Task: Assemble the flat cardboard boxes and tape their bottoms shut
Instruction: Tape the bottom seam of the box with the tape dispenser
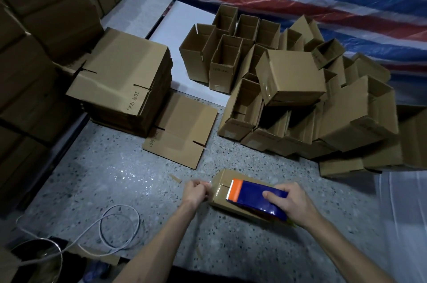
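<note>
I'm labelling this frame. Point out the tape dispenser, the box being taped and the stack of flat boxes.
tape dispenser (258, 199): head view, its blue body.
box being taped (227, 175): head view, bare cardboard top.
stack of flat boxes (120, 70): head view, the top sheet.

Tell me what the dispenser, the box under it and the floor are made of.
The dispenser has a glossy blue shell, painted metal or plastic by its sheen. The box is matte brown cardboard. The floor is speckled, faintly shiny stone, likely terrazzo.

Matt brown cardboard box (221, 199), glossy blue-and-orange tape dispenser (256, 199) — speckled stone floor (115, 181), smooth
</note>
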A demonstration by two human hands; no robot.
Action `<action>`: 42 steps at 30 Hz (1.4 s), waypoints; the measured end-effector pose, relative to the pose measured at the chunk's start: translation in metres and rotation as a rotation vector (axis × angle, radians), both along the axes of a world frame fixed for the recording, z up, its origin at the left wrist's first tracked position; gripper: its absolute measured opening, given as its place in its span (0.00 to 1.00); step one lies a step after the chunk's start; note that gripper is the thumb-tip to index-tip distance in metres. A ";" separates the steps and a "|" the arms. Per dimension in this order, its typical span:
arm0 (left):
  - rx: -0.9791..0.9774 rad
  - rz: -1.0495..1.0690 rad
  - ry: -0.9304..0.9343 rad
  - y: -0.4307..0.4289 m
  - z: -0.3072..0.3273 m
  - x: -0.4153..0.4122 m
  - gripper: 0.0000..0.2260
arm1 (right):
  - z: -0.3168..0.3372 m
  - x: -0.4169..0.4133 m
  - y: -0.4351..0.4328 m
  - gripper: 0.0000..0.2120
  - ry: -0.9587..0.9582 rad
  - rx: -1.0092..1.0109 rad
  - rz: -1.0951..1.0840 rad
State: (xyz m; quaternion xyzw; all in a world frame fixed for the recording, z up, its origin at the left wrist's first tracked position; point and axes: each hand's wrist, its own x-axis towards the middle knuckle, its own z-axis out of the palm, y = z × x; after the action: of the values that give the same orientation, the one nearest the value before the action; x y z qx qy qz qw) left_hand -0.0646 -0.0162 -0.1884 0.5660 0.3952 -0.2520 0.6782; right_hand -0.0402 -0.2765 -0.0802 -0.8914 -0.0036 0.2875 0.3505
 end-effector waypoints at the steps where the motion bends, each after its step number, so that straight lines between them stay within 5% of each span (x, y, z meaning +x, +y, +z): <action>1: -0.009 0.000 0.018 -0.005 -0.004 -0.001 0.07 | 0.000 -0.001 0.001 0.17 0.004 -0.012 -0.001; 7: 0.000 -0.146 0.104 0.004 -0.007 -0.016 0.17 | 0.005 0.006 0.009 0.17 0.026 -0.027 -0.029; 11: 0.292 -0.148 -0.300 -0.001 -0.005 -0.027 0.04 | 0.006 0.008 0.011 0.15 0.019 0.006 -0.038; 15: 0.302 -0.349 -0.472 -0.031 0.014 -0.032 0.17 | 0.004 0.005 0.011 0.15 -0.014 0.035 -0.038; 22: 0.355 -0.483 -0.289 -0.029 0.014 -0.005 0.25 | 0.005 0.008 0.011 0.15 0.014 0.016 -0.017; 32: 0.555 -0.648 -0.301 -0.042 0.021 -0.008 0.26 | 0.017 0.020 -0.007 0.15 0.123 0.045 0.054; 38: 0.584 -0.628 -0.293 -0.047 0.021 -0.010 0.27 | 0.029 0.016 -0.090 0.23 0.149 0.006 0.000; 42: 0.602 -0.620 -0.291 -0.048 0.019 -0.012 0.28 | 0.032 -0.004 -0.146 0.19 0.146 0.000 -0.086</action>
State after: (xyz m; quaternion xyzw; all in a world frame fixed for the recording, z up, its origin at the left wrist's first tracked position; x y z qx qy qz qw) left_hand -0.0764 -0.0638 -0.1695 0.8591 0.1634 -0.2351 0.4243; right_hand -0.0439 -0.4223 -0.0482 -0.8674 0.0602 0.3364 0.3617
